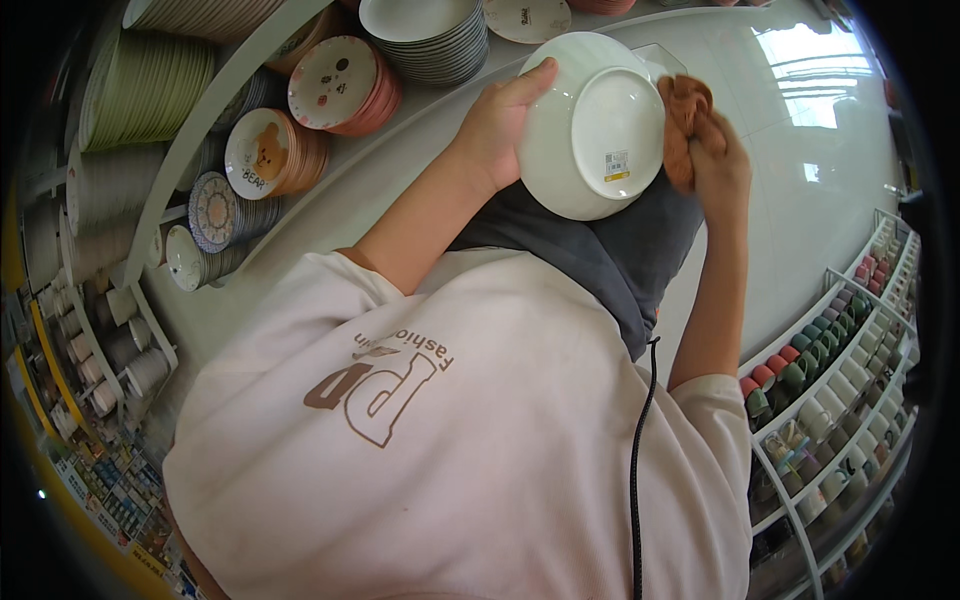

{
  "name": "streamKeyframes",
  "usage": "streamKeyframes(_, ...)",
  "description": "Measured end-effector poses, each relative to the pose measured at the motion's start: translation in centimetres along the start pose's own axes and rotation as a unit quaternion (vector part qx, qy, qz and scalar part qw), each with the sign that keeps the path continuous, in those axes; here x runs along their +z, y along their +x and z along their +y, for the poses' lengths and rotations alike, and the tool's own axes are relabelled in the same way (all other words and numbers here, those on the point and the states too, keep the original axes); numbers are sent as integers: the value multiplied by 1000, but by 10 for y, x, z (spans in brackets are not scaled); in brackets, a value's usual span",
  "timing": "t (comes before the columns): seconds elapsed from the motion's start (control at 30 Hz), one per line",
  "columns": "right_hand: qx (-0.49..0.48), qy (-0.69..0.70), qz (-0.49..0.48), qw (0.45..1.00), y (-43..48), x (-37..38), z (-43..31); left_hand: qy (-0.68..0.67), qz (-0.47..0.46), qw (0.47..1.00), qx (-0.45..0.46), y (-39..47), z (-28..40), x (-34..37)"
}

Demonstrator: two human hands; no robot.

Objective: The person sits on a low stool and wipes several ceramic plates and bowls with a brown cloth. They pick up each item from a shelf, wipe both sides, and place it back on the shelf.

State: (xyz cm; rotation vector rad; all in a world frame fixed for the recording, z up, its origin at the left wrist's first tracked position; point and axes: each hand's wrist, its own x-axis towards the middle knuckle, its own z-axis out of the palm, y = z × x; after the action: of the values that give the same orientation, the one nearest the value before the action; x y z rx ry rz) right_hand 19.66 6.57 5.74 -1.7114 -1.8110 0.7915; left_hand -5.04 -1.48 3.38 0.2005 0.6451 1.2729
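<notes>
My left hand (506, 120) grips the rim of a white ceramic bowl (555, 142), thumb lying over its outer wall. The bowl is tipped so that its underside and round foot ring face me, and its inside is hidden. A small printed label sticks to the base. In my right hand (720, 165) is a bunched brown cloth (681, 135), held against or close beside the bowl's right edge; whether they touch I cannot tell. My right hand looks slightly blurred.
On the left, a white display shelf (330, 161) carries stacked bear-print plates (255, 154), pink-edged plates (334, 82) and grey-edged dishes (427, 37). Green plates (150, 90) stand above them. Racks of mugs (817, 352) line the right side. Glossy tiled floor (810, 165) lies between.
</notes>
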Motion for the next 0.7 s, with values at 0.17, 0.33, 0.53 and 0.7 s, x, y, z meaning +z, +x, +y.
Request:
streamKeyframes(0.17,36,237,-59,969,-107,13,-17,49,20,998,20,-3,1,4)
streamKeyframes(0.33,-362,91,-10,928,-91,30,-91,115,3,989,91,-6,-11,24)
streamKeyframes(0.53,-252,-15,137,958,11,-2,-54,122,2,992,33,-7,-4,29)
streamKeyframes(0.7,65,172,32,983,-59,-4,-5,85,26,995,34,-8,7,24)
